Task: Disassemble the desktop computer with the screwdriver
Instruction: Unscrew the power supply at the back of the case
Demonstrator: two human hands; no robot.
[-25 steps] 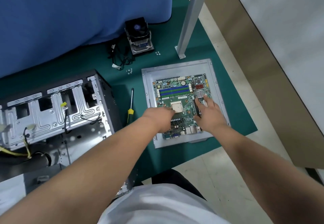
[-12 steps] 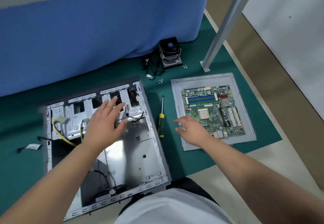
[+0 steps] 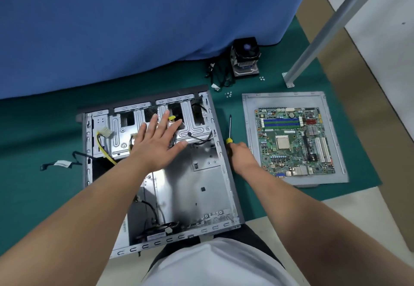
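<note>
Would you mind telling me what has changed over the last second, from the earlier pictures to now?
Both hands left the motherboard. The left hand swung left and now spreads open over the drive cage inside the computer case. The right hand moved left to the screwdriver and has closed round its yellow handle. The motherboard on its metal panel, the cooler fan and the loose screws lie as before.

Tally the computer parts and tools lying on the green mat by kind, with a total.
Open grey metal computer case: 1
Green motherboard on its grey metal tray: 1
Black fan cooler with metal heatsink: 1
Yellow-handled screwdriver: 1
Small clusters of loose silver screws: 2
Total: 6
</note>
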